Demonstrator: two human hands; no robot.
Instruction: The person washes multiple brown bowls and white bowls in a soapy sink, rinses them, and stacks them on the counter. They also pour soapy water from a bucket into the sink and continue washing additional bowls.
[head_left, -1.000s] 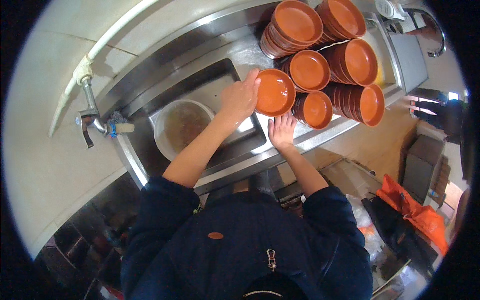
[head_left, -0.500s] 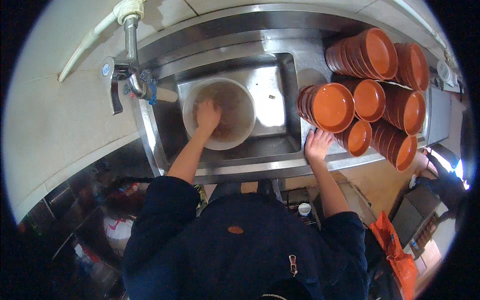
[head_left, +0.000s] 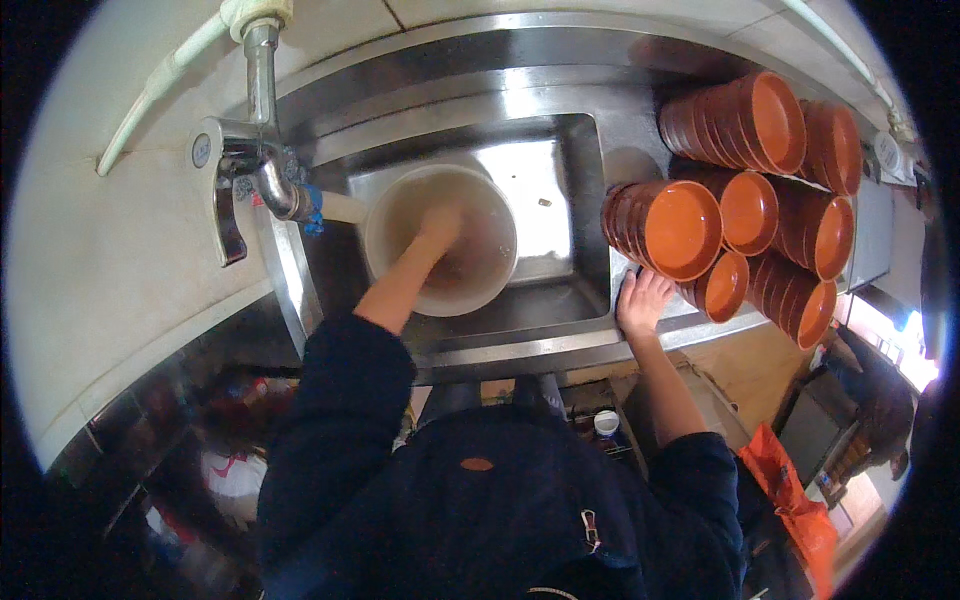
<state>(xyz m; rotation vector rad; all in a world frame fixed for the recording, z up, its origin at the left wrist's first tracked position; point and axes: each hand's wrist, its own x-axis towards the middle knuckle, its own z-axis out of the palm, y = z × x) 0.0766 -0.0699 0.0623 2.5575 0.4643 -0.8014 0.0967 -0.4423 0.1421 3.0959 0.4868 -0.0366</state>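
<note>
A round whitish tub of cloudy brownish water stands in the stainless steel sink. My left hand reaches down into this water; its fingers are blurred and hidden, so neither their shape nor any hold on something shows. My right hand rests on the metal ledge right of the basin, fingers stretched and apart. Its fingertips are close beside the nested stacks of orange-brown round dishes, which lie tipped on their sides with their hollow faces toward the right. No dish is in that hand.
A chrome tap with a lever and blue wrapping at its spout juts over the sink's left end. A pale pipe runs along the wall. An orange bag hangs low at right. Another person is at the far right.
My left hand has moved slightly right and deeper into the cloudy water. My right hand stays on the ledge. The view has shifted a little; the person at far right shows more.
</note>
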